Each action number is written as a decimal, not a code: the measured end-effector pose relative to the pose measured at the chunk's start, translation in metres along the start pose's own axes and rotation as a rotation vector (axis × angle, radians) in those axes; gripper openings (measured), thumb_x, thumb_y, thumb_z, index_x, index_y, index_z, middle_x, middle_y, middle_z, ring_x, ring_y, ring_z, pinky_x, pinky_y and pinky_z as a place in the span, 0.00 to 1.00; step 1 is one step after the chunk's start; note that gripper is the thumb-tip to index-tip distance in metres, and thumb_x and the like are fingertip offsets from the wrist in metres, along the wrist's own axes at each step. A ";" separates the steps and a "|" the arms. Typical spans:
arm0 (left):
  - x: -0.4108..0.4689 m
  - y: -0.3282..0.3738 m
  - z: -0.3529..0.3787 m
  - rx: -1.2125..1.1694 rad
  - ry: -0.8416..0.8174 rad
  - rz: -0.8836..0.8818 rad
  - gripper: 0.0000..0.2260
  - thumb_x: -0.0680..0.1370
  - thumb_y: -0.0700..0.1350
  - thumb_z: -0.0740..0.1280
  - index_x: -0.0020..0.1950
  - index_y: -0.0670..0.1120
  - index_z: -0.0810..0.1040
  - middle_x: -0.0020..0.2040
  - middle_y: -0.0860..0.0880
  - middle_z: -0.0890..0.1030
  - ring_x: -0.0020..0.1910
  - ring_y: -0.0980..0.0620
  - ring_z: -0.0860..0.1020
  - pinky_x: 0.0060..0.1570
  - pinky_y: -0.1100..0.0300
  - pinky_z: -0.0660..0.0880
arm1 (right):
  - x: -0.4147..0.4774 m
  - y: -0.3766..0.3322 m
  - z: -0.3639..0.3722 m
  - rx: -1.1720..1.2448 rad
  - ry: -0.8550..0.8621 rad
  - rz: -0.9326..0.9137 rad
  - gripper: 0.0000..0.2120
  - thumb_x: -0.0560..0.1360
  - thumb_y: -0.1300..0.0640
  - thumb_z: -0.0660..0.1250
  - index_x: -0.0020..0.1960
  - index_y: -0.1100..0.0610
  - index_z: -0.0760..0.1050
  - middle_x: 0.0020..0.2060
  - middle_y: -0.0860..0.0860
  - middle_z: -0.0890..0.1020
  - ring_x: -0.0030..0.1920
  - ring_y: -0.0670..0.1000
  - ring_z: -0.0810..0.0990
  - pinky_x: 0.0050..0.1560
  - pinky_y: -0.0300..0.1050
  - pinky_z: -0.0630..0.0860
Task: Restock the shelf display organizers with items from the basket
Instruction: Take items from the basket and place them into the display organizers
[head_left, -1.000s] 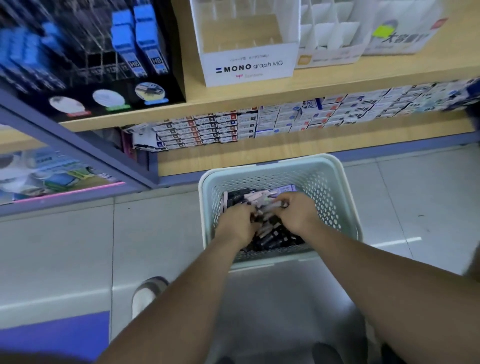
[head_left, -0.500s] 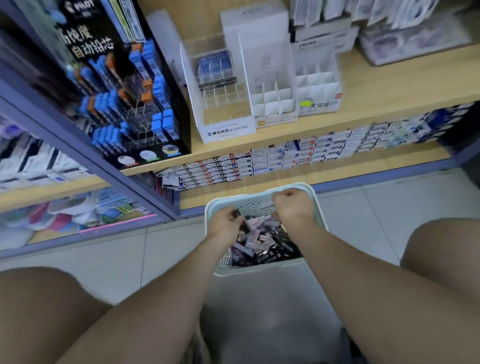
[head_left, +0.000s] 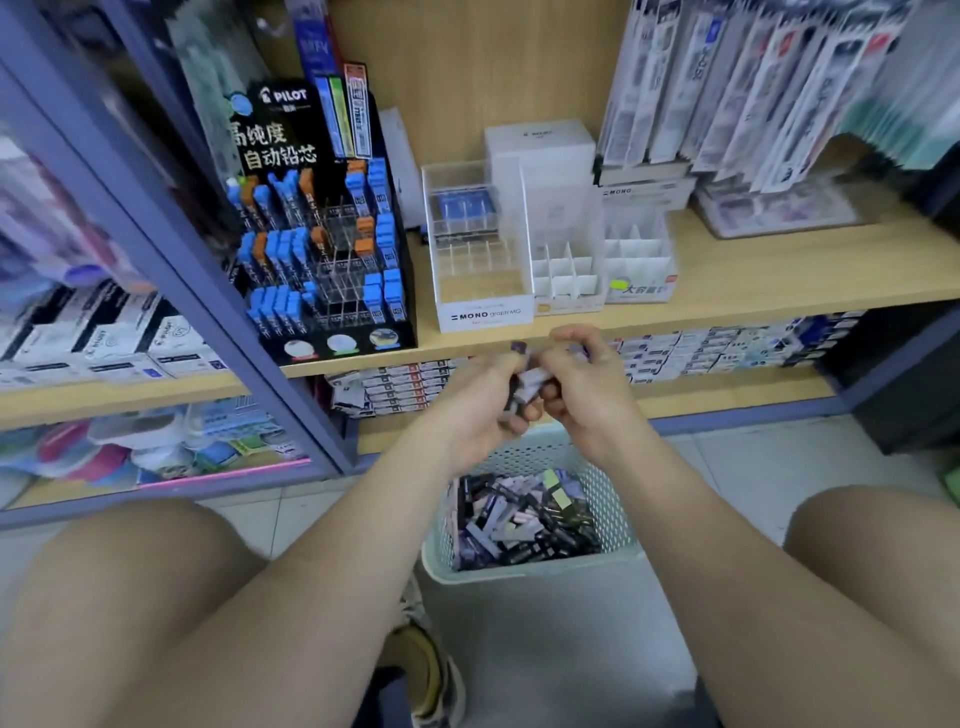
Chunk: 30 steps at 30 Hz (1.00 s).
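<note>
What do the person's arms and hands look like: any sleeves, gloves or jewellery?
The left hand and right hand are bare: no gloves, no rings or watch visible. The left forearm and right forearm are uncovered up to the frame edge; no sleeve shows.

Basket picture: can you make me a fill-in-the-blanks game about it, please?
1. The mint basket stands on the ____.
2. The left hand and right hand hold small cases ____ the basket, not inside it.
3. The black display says ____ on top.
4. The clear organizer has a front label starting with ____.
Missing words: floor, above, PILOT, MONO.
</note>
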<state>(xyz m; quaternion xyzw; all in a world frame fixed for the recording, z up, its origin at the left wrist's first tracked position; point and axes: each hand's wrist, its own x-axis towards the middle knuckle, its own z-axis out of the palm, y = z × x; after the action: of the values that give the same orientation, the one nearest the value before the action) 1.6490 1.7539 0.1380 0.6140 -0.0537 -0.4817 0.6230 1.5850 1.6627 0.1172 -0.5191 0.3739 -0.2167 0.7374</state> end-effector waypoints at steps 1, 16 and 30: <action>-0.004 0.009 0.002 0.081 0.002 0.059 0.09 0.82 0.43 0.58 0.43 0.45 0.73 0.34 0.45 0.75 0.26 0.52 0.69 0.22 0.66 0.60 | -0.002 -0.008 0.004 0.009 0.008 -0.027 0.09 0.75 0.67 0.65 0.51 0.55 0.72 0.30 0.54 0.72 0.21 0.45 0.67 0.21 0.35 0.62; 0.030 0.069 0.009 1.323 0.250 0.591 0.09 0.83 0.49 0.53 0.57 0.45 0.67 0.46 0.45 0.77 0.43 0.43 0.74 0.41 0.51 0.71 | 0.027 -0.047 0.046 0.566 0.145 0.364 0.14 0.82 0.56 0.58 0.38 0.58 0.68 0.24 0.52 0.74 0.22 0.49 0.72 0.26 0.37 0.71; 0.091 0.069 -0.062 1.639 0.146 0.292 0.08 0.83 0.49 0.54 0.48 0.47 0.66 0.41 0.48 0.71 0.40 0.45 0.72 0.37 0.55 0.68 | 0.097 -0.096 0.018 -0.692 -0.286 0.063 0.11 0.79 0.48 0.64 0.47 0.56 0.75 0.31 0.51 0.70 0.24 0.45 0.61 0.22 0.36 0.55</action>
<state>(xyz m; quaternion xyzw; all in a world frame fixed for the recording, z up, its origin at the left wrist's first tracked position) 1.7748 1.7225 0.1324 0.8892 -0.4256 -0.1636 0.0371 1.6662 1.5693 0.1772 -0.7508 0.3343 0.0199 0.5693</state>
